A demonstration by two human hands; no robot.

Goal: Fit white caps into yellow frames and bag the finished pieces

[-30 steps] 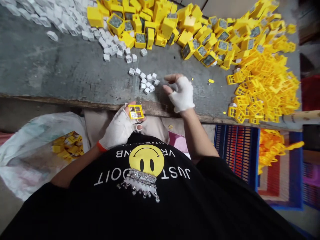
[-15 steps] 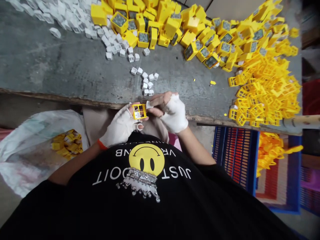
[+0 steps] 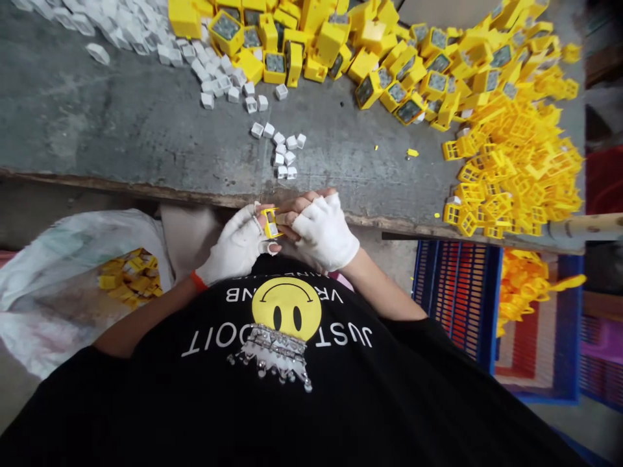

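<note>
My left hand [image 3: 237,241], in a white fingerless glove, pinches a small yellow window-like frame [image 3: 267,228] by its left side, just off the table's near edge. A small white piece [image 3: 273,229] shows in one of its openings. My right hand [image 3: 325,231], gloved the same way, has its fingers closed against the frame's right side. Those fingertips hide part of the frame, and whether they also hold a white cap cannot be seen. Beyond the hands, a loose cluster of small white caps [image 3: 280,148] lies on the grey table [image 3: 160,130].
Yellow housings [image 3: 331,44] line the back. More yellow frames [image 3: 516,168] are heaped at the right, and white caps [image 3: 141,29] at the far left. Below the table stand a plastic sack [image 3: 43,292] with yellow pieces [image 3: 131,279] and a blue crate [image 3: 535,394].
The yellow frame has turned from facing up to more edge-on. My right hand has moved left, bringing its fingers from beside the frame onto it. The view has shifted slightly.
</note>
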